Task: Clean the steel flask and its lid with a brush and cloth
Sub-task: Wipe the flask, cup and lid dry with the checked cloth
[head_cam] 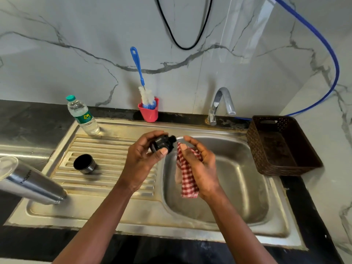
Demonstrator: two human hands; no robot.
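The left hand (142, 159) had its fingers (163, 151) wrapped round the black lid (162, 143); the right hand (198, 164) clutched the checked cloth (187, 184) just beside it, above the sink (247, 187). Wiping well probably meant turning the lid inside the cloth. The steel flask (32, 182) lay tilted on the drainboard (106, 168), the brush (142, 80) stood against the marble wall (76, 54).
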